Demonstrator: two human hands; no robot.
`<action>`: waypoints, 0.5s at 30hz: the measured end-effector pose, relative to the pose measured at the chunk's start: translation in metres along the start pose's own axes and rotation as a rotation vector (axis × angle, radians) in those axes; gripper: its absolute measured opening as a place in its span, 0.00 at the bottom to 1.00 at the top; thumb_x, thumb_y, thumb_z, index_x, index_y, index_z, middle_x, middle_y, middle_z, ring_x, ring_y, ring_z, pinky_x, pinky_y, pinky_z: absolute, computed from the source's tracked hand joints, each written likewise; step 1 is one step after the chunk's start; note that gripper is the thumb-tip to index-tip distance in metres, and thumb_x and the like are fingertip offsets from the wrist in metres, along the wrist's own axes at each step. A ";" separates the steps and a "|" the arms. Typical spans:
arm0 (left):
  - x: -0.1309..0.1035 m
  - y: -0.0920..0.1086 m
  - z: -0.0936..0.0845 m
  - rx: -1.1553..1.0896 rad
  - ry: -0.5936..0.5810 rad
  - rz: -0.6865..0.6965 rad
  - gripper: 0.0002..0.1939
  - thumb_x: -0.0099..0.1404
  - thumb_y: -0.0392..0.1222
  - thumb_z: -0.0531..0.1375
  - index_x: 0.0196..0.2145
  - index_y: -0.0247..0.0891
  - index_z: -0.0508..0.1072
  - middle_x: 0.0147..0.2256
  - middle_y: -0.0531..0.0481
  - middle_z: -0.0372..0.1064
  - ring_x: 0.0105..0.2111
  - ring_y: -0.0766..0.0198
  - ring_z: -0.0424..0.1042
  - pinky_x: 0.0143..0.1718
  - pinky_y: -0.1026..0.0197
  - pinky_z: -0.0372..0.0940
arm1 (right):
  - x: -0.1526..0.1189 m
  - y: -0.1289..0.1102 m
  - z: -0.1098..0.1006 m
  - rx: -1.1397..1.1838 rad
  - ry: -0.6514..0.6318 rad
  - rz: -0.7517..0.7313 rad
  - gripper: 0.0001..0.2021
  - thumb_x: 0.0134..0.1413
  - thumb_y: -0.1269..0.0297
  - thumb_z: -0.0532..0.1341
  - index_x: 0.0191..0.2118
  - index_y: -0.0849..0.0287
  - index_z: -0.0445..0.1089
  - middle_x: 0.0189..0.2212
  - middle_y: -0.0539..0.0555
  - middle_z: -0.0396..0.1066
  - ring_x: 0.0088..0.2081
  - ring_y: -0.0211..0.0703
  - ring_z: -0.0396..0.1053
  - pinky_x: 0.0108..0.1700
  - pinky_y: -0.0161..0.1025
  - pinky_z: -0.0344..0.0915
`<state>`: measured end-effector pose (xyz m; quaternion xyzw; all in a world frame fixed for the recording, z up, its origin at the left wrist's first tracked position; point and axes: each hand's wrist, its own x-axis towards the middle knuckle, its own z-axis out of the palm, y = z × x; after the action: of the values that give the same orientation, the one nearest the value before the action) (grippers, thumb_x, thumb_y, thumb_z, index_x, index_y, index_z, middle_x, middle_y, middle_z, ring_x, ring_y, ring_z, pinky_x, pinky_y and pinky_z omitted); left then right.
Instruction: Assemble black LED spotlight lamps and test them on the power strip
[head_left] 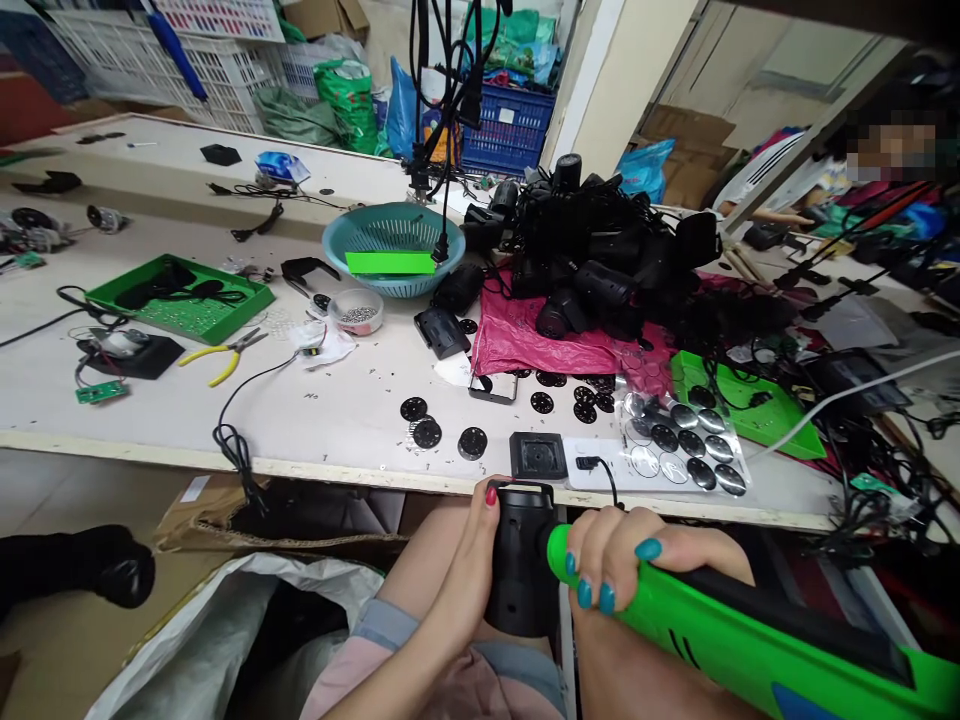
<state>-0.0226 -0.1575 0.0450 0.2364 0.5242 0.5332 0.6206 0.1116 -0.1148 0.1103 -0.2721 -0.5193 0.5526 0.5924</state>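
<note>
My left hand is closed around the left side of a black cylindrical housing, held upright over my lap at the table's front edge. My right hand wraps around a long green-and-black hand tool. The tool's rounded green end sits against or right beside the housing's right side; its working tip is hidden. Just beyond the housing, a square black block rests at the table edge. Beside that block lies a small black connector with a cable. Loose round black slotted discs are scattered to the left.
A pile of black devices and cords covers a pink plastic sheet. Around it are a teal basket, green trays, yellow pliers and a sheet of discs. Cables hang overhead. Another person's striped sleeve shows far right.
</note>
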 end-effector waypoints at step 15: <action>-0.006 0.004 0.005 -0.045 -0.123 0.001 0.22 0.69 0.56 0.55 0.56 0.45 0.63 0.62 0.48 0.62 0.62 0.55 0.60 0.64 0.55 0.52 | -0.004 -0.007 -0.008 0.039 -0.071 0.011 0.18 0.59 0.45 0.57 0.25 0.50 0.69 0.14 0.46 0.58 0.16 0.41 0.58 0.23 0.43 0.63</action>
<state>-0.0195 -0.1600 0.0527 0.2551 0.4728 0.5294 0.6566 0.1220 -0.1181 0.1129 -0.2438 -0.5276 0.5752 0.5756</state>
